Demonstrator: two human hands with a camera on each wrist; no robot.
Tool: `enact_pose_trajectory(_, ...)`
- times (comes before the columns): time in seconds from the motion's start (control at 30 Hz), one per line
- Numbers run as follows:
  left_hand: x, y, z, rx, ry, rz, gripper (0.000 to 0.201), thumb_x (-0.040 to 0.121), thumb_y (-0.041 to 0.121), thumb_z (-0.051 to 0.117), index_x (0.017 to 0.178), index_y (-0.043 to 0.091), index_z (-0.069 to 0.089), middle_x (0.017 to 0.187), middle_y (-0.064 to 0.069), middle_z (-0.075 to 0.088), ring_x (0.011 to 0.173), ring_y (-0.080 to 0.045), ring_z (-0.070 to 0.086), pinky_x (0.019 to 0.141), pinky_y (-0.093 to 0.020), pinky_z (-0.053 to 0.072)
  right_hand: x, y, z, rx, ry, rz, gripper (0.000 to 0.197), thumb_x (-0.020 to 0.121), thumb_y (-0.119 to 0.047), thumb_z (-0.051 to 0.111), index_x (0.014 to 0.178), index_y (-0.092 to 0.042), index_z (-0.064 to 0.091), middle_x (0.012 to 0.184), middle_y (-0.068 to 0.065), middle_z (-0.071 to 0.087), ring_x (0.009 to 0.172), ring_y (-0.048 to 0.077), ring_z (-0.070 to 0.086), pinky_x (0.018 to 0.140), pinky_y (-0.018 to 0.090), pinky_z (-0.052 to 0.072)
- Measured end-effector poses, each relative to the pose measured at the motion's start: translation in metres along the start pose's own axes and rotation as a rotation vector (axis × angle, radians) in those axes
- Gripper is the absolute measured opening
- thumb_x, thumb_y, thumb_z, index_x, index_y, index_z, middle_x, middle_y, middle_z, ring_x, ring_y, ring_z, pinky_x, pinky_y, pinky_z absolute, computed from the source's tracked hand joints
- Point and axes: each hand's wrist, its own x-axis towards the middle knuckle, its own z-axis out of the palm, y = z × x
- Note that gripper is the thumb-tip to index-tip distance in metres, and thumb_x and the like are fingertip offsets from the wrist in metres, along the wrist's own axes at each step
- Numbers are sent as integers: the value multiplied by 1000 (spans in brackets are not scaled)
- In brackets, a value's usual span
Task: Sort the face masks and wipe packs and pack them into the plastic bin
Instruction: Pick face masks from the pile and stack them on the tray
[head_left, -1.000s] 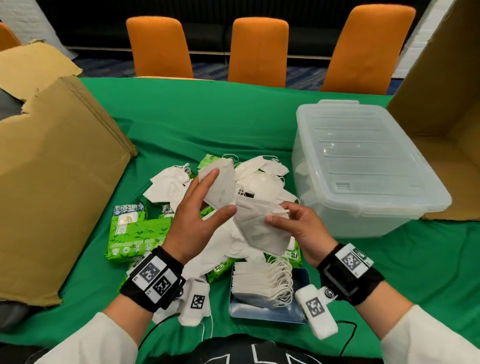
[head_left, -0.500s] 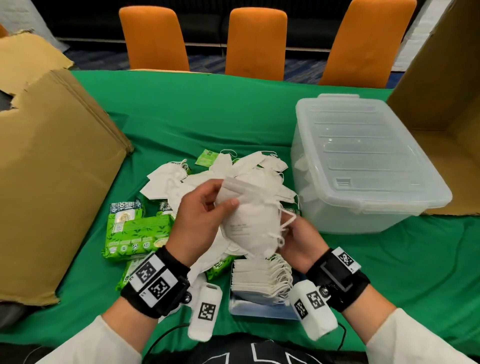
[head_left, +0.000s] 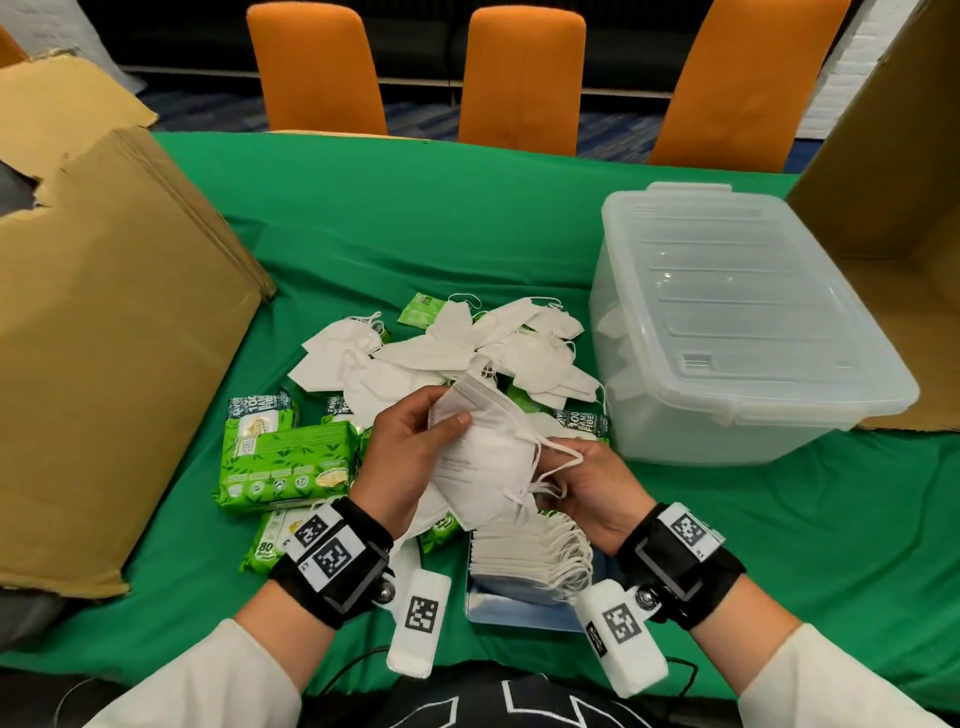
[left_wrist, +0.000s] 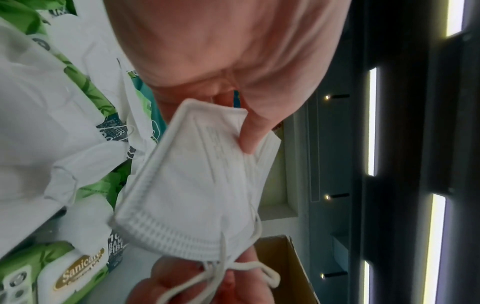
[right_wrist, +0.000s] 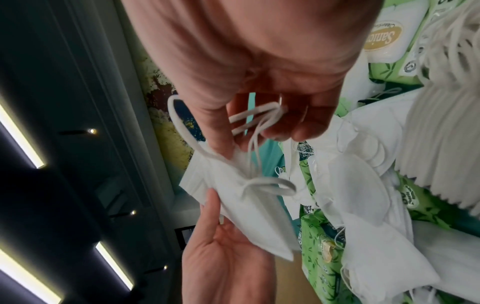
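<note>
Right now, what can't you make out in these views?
- Bin contents: head view, frosted lid and walls blur them.
- Wipe packs count: head view, loose masks cover some.
- Held mask print: too small and blurred in every view.
- Right hand fingertips: head view, mask hides them.

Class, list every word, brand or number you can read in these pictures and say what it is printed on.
"Sanicare": gold oval label on a green wipe pack.
"80": smaller wipe pack by the left wrist.
"100": dark end panel of a wipe pack.
Print embossed on the held mask: too blurred to read.
</note>
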Motion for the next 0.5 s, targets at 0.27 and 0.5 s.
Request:
enact_pose_trajectory(0.27,2,-5,-6,84,55,44,22,91,-5,67,107,9,73,107,-12,76,95,-21,69,88,-35,55,-9,-18,-5,190,89,131,55,98,-56,50,93,-4,69,48,4,34,42,18,30,52,29,33)
enact_pose_trajectory(0.5,1,-7,-5,111,31,82,23,93,-6,64,108,9,71,101,-3,77,90,-16,71,78,-27,56,-9,-16,-2,-397,37,-193,10,89,-10,75,83,-2,76,67,0,68,51,4,51,52,16,41)
